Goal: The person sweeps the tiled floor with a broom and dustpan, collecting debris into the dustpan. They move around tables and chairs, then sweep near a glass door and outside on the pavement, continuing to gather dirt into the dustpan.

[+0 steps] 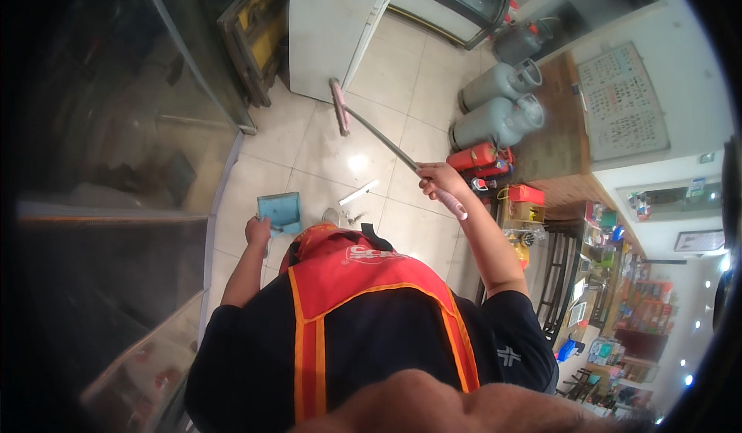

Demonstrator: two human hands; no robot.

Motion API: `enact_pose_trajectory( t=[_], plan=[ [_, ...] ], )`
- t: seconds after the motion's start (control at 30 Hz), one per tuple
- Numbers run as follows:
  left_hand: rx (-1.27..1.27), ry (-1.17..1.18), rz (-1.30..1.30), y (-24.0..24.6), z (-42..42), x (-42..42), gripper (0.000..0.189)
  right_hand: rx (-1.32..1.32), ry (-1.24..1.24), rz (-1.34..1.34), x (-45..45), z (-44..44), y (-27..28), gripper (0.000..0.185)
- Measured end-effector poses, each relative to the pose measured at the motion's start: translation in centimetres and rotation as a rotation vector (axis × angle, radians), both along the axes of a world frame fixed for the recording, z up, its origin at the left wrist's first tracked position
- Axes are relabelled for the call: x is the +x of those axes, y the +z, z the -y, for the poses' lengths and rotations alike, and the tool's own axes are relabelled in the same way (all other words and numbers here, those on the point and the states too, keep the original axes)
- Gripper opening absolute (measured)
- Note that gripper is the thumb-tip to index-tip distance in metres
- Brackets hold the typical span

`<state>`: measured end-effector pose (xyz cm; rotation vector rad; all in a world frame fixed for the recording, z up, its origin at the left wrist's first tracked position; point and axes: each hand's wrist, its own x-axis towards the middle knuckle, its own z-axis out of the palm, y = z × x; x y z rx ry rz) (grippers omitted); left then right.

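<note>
My right hand point(439, 179) grips the grey pole of a broom point(382, 138) just above its pink handle end. The pink broom head point(339, 107) is out ahead, close to the lower corner of a white cabinet. In my left hand point(258, 230) is the handle of a blue dustpan point(280, 210), held low on my left side. Between the broom and my red apron point(371, 259) a white strip point(359, 192) lies on the tiled floor point(324, 166). A small heap of dark debris point(352, 218) sits near it, by my foot.
The white cabinet point(330, 33) stands ahead, with a glass-fronted display case point(446, 4) beyond it. Grey gas cylinders point(493, 123) and red fire extinguishers point(475, 158) line the right wall. Glass panels point(116, 172) run along the left. Crowded tables point(579, 282) stand at the right.
</note>
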<state>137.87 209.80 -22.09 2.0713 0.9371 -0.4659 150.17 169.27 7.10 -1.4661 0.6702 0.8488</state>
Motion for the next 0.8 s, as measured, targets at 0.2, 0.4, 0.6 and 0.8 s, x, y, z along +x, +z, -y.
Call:
enact_pose_trajectory(
  t=[0.2,0.4,0.6,0.8],
  plan=[
    [-0.019,0.002,-0.02,0.8,-0.4,-1.1,0.028,-0.227,0.201,0.185,0.5,-1.2,5.0,0.047],
    [-0.027,0.011,0.009,0.7,-0.8,-1.8,0.027,-0.363,0.401,0.401,-1.2,-1.4,17.5,0.043],
    [-0.075,0.033,-0.027,0.3,-0.8,-2.0,0.027,-0.634,0.371,0.49,-5.7,-4.8,31.7,0.041],
    [-0.025,0.004,-0.029,-1.5,-1.5,-1.8,0.036,-0.84,0.543,0.503,-3.9,-7.9,34.7,0.042]
  ],
)
